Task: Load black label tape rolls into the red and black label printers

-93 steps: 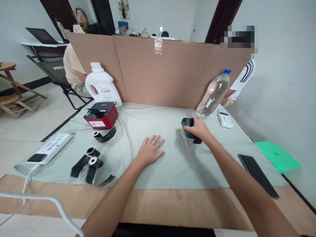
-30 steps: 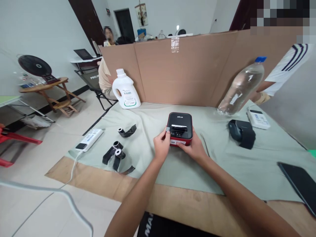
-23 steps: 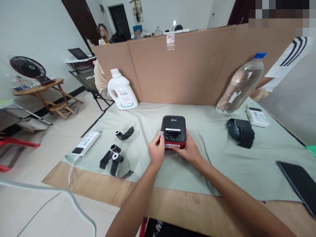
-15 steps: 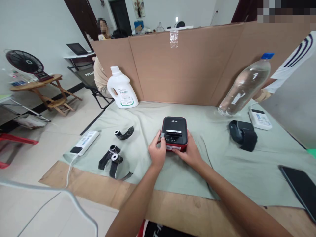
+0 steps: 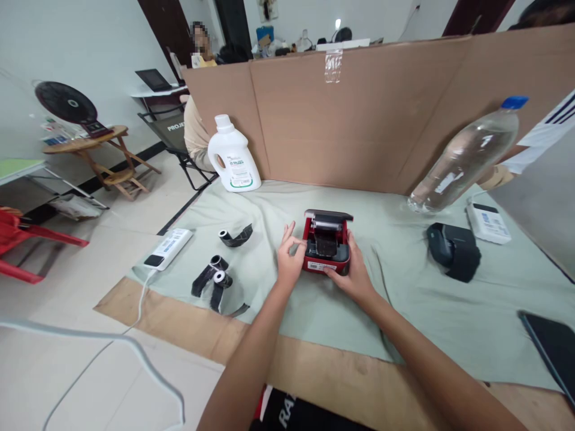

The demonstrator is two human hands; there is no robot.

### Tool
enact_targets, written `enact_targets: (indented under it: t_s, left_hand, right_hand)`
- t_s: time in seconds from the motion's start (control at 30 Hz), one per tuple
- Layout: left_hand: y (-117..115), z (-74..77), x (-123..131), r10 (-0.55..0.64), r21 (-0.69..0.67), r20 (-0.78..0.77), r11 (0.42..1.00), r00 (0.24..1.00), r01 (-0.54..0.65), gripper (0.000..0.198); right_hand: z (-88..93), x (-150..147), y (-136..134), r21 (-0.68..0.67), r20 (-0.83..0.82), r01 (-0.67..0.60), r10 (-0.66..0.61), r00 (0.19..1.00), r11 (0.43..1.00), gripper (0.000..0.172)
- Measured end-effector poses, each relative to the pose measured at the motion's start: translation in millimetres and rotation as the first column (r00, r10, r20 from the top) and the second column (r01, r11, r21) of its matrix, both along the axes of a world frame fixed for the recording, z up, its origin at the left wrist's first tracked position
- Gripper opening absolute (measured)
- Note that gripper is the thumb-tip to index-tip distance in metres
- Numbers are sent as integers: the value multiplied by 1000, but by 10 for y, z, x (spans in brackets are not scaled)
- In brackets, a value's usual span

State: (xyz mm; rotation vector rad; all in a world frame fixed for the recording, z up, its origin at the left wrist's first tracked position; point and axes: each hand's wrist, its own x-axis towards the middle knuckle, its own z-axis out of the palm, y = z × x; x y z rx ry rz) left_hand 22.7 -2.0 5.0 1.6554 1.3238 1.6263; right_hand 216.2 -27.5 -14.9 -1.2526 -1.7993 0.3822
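A small red-and-black label printer [image 5: 320, 265] sits on the green cloth in front of me with its black lid [image 5: 330, 215] raised. Inside it a silvery roller and a strip of black ribbon [image 5: 326, 244] show. My right hand [image 5: 354, 266] grips the printer's right side, thumb at the front edge. At its left edge is my left hand [image 5: 291, 254], some fingers stretched upward, with thumb and index finger close to the casing. To the left lie several small ribbon rolls [image 5: 222, 279] with black strips trailing from them.
A white jug [image 5: 236, 158] and a tilted water bottle [image 5: 467, 155] stand by the cardboard partition [image 5: 332, 126]. A white power bank [image 5: 169, 249] lies at left. On the right are a black device [image 5: 453, 251], another white box [image 5: 488, 221] and a phone [image 5: 550, 344]. A person sits behind the partition.
The printer's lid has swung up, exposing its red interior and the ribbon. My left hand has come off the top to the left edge, its fingers lifting. The view has shifted slightly.
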Motion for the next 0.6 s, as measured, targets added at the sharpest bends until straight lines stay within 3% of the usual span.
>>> enact_targets:
  t_s: [0.07,0.2,0.3,0.4,0.47,0.6]
  left_hand:
    - [-7,-38,7,-6,25,44,1000,999,5,21]
    - [-17,-97,51,-44,31,100,999,994,41,30]
    - [-10,-99,64,-75,5,134,997,988,75,36]
    - [0,-84,56,-73,1,144,997,987,73,39]
    - [4,-78,47,-73,6,139,997,988,73,39]
    - [13,-74,38,-84,41,134,996,987,79,35]
  right_hand:
    - [-8,19,-15,-3,5,-9,9,1000,1000,107]
    - [131,126,-44,12,-28,-29,29,999,999,75]
    - [438,225,72,9,-28,44,-44,999,999,52]
    - [804,245,357,-95,155,22,-7,988,995,36]
    - [997,177,574,-202,374,-31,106,921,979,31]
    - [1199,-129,857,-313,763,62,213,610,948,34]
